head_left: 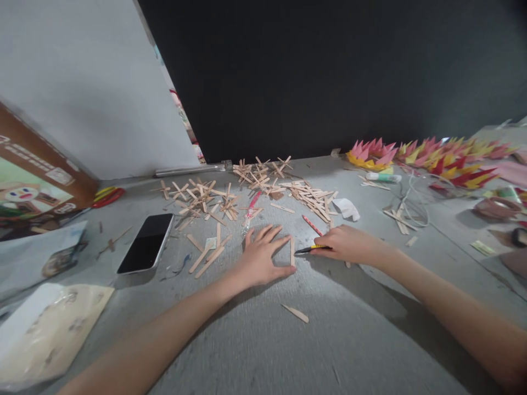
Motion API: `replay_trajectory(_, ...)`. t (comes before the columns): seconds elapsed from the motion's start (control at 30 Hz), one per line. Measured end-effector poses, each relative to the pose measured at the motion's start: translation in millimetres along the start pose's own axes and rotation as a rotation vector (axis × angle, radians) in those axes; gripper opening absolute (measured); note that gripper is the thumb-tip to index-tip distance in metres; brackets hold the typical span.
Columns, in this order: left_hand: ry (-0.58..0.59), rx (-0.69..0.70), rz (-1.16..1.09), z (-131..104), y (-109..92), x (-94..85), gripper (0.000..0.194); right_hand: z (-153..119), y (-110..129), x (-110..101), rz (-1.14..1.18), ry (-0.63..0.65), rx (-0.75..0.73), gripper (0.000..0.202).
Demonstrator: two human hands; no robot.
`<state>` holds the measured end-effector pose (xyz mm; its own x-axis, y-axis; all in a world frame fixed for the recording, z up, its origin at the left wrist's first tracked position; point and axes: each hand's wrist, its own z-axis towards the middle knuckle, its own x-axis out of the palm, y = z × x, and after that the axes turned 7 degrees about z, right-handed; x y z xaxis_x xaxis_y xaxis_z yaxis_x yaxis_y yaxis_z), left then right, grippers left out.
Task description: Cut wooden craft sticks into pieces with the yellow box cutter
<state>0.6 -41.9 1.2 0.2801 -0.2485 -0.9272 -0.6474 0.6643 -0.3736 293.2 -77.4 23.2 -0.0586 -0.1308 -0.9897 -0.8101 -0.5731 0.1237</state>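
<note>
Grey bench [247,362] under left grip [261,258] and right grip [346,241]. Crossed-stick heap [201,195] beyond left grip. Phone [146,244], screen dark, left of left grip. Craft knife [307,249]: right grip clamped on its handle, blade pointing left. Wooden stick [292,251] between the grips, at blade tip, contact unclear; left grip's thumb and index clamped on its ends, other fingers spread. Pointed sliver [298,314], near side of left grip.

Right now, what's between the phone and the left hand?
Head view: a few loose wooden sticks, a small pale scrap among them, and a thin dark-blue bit closer to the phone than to the left hand.
</note>
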Motion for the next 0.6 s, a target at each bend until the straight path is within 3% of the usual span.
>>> replay_trajectory(0.23, 0.067, 0.019, -0.048, 5.1, 5.6, -1.5, 0.087, 1.5, 5.6, -11.0, 0.134, -0.080, 0.104, 0.046)
replay_trajectory(0.4, 0.067, 0.001, -0.050, 5.9, 4.3, -0.8, 0.092, 2.2, 17.3, -16.8, 0.442, -0.211, 0.228, 0.050)
replay_trajectory(0.47, 0.073, -0.005, -0.061, 5.6, 2.4, -1.9, 0.087, 7.1, 30.3, -29.1, 0.584, -0.250, 0.248, 0.056)
replay_trajectory(0.5, 0.071, -0.011, -0.069, 5.5, 1.6, -2.6, 0.085, 9.2, 38.6, -37.1, 0.812, -0.296, 0.256, 0.055)
replay_trajectory(0.57, 0.063, -0.023, -0.084, 5.6, 0.4, -3.4, 0.086, 5.9, 56.9, -49.0, 1.196, -0.433, 0.130, 0.053)
replay_trajectory(0.6, 0.058, -0.030, -0.092, 5.7, 0.1, -3.4, 0.089, -2.8, 66.0, -48.3, 1.269, -0.481, 0.042, 0.054)
